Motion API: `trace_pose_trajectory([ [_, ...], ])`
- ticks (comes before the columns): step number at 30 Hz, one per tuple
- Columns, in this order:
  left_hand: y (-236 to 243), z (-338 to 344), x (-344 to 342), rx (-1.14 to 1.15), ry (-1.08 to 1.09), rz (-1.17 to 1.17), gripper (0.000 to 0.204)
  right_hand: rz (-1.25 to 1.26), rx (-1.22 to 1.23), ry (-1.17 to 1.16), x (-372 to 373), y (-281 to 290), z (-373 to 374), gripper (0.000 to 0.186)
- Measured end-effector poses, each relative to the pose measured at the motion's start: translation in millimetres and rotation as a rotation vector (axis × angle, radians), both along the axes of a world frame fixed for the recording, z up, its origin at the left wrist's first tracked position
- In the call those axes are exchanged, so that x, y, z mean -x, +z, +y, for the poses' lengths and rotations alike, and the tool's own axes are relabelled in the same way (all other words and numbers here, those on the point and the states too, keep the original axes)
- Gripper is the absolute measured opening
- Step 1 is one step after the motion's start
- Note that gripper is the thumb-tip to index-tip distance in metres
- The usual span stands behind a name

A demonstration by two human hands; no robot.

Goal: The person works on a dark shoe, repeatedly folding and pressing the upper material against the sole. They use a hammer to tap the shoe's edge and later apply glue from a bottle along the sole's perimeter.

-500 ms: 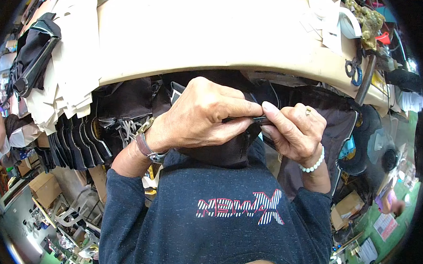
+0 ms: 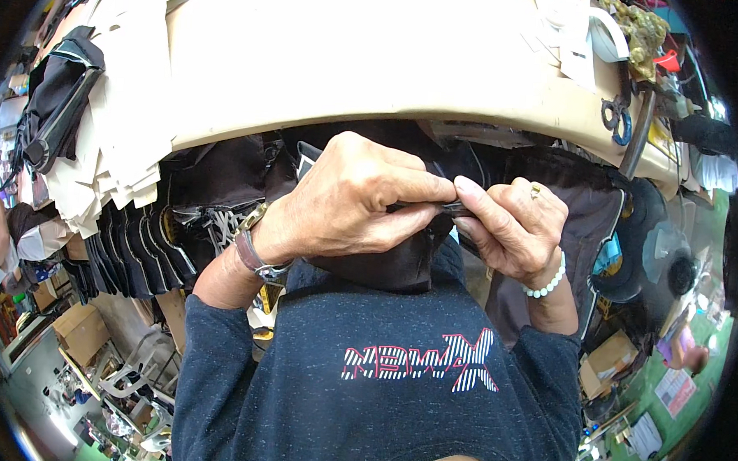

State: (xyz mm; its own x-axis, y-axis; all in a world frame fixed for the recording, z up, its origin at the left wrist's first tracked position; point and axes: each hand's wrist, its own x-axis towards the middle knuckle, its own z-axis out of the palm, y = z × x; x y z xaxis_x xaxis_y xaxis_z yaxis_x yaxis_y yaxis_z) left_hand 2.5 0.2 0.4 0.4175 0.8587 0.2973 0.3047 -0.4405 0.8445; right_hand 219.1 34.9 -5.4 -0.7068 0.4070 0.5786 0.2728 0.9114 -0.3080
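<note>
Nearest, at six o'clock, is the person's dark blue shirt (image 2: 377, 420), with striped lettering across it. Just beyond it, close to the centre, the dark cloth (image 2: 404, 269) hangs below the left hand (image 2: 370, 199), its lower edge over the shirt. That hand reaches in from eight o'clock, a strapped watch (image 2: 257, 254) on its wrist, thumb and forefinger pinching the cloth. The right hand (image 2: 513, 227) comes from four o'clock, pale beads (image 2: 548, 278) round its wrist and a ring on one finger; its thumb and curled fingers pinch the cloth at the same spot, fingertips close to the other hand's. The pinched bit is small and dark, perhaps a folded edge.

Past the hands, the cream worktop (image 2: 473, 103) fills twelve o'clock. Blue-handled scissors (image 2: 617, 122) lie at its edge toward two o'clock. Cream sheets (image 2: 126, 129) drape down at ten, and a row of dark panels (image 2: 133, 257) hangs at nine. Farther off, a cardboard box (image 2: 82, 333) sits toward eight, and another person (image 2: 35, 245) is at nine.
</note>
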Motion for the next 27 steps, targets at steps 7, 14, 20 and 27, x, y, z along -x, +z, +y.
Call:
trace_pose_trajectory([
  [7, 4.2, 1.6, 1.4, 0.061, -0.010, 0.076, 0.015, 0.011, -0.029, 0.009, 0.4, -3.5, 1.6, 0.041],
  [14, -3.3, 2.8, -0.9, 0.027, -0.019, -0.027, 0.022, 0.126, 0.055, 0.002, -3.9, -9.0, 10.1, 0.033],
  [20, -2.3, 1.4, 0.5, 0.025, 0.025, 0.000, 0.020, 0.175, 0.075, -0.839, -68.1, -43.5, 93.9, 0.022],
  [27, -6.2, -7.9, 0.0, 0.048, 0.071, 0.006, 0.021, -0.345, -0.105, -1.284, -134.6, -62.1, 185.9, 0.044],
])
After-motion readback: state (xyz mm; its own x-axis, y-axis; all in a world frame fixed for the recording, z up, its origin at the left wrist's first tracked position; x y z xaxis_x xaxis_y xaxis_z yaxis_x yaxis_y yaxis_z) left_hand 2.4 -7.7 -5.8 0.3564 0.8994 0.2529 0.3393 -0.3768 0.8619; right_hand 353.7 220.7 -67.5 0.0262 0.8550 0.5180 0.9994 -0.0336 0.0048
